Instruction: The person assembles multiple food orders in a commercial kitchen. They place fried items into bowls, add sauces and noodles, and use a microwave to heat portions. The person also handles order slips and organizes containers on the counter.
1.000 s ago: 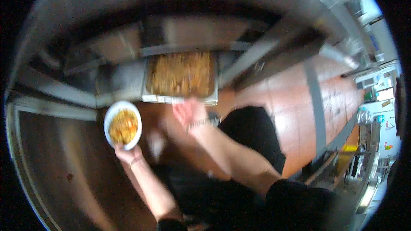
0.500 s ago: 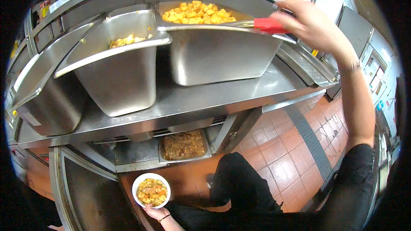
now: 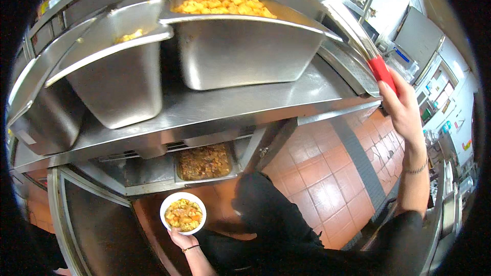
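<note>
Low at the left, my left hand (image 3: 180,239) grips a white bowl (image 3: 162,205) filled with yellow and orange chunky food. My right hand (image 3: 401,99), raised at the right, is closed round the red handle of a long metal serving spoon (image 3: 350,22). The spoon's shiny head points up and away, blurred, with a bit of yellow food at its tip. Left of the spoon, a deep steel pan (image 3: 245,53) on the counter holds a heap of yellow-orange cubes (image 3: 225,4).
A second deep pan (image 3: 120,84) holds a little yellow food; another pan (image 3: 48,125) stands at the far left. Below the steel counter (image 3: 204,110), an open cabinet door (image 3: 102,225) swings out beside a tray of brown food (image 3: 204,162). A shallow perforated tray (image 3: 348,66) lies at right.
My right hand has lifted the serving spoon out of the large pan, moving right and lower with the spoon's head up. The bowl stays in my left hand. The view has shifted slightly.
</note>
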Motion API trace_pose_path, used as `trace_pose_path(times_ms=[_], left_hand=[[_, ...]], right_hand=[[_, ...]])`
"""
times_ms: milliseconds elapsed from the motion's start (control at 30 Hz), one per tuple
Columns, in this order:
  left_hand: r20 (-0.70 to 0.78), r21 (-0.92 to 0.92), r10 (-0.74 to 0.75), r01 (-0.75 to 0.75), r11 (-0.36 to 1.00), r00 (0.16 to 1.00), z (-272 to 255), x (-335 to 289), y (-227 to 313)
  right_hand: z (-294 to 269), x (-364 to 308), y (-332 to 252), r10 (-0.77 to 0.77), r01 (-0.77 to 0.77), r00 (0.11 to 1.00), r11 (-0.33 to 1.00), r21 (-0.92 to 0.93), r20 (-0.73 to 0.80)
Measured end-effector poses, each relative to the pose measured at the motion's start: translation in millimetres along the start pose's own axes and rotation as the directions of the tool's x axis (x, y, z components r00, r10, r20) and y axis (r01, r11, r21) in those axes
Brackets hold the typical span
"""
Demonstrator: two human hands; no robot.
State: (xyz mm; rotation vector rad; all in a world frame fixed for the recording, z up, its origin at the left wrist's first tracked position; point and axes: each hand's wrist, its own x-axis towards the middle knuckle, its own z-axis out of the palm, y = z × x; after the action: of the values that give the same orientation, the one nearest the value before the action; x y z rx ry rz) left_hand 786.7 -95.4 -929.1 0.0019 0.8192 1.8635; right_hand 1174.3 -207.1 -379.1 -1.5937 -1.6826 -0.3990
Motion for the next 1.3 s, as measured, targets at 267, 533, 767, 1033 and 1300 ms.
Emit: trace_pose_path(times_ms=[267, 533, 767, 1033, 1300], left_hand=[[0.059, 0.04, -0.177, 0.175, 0.984, 0.982, -17.2, 22.7, -68.0], [-0.08, 0.055, -0.053, 0.057, 0.997, 0.995, -93.3, 47.5, -60.4], [-0.082, -0.017, -0.034, 0.033, 0.999, 0.996, -68.8, 73.8, -89.0], [-0.018, -0.041, -0.051, 0.05, 0.998, 0.999, -53.2, 87.5, -131.7], [0.057, -0.073, -0.027, 0.031, 0.997, 0.998, -42.7, 107.4, -143.8]], right_hand=[[93.1, -166.1, 57.5, 0.216, -0.467, 0.884, 0.404, 0.787, 0.414], [315.6, -246.0, 17.1, 0.065, -0.99, -0.011, 0.138, -0.02, 0.998], [461.3, -109.3, 20.4, 0.036, 0.583, 0.301, 0.783, -0.214, 0.953], [554.9, -82.4, -39.1, 0.143, 0.842, -0.037, 0.538, -0.046, 0.989], [541.0, -57.9, -7.7, 0.239, 0.878, -0.142, 0.478, 0.011, 0.961]])
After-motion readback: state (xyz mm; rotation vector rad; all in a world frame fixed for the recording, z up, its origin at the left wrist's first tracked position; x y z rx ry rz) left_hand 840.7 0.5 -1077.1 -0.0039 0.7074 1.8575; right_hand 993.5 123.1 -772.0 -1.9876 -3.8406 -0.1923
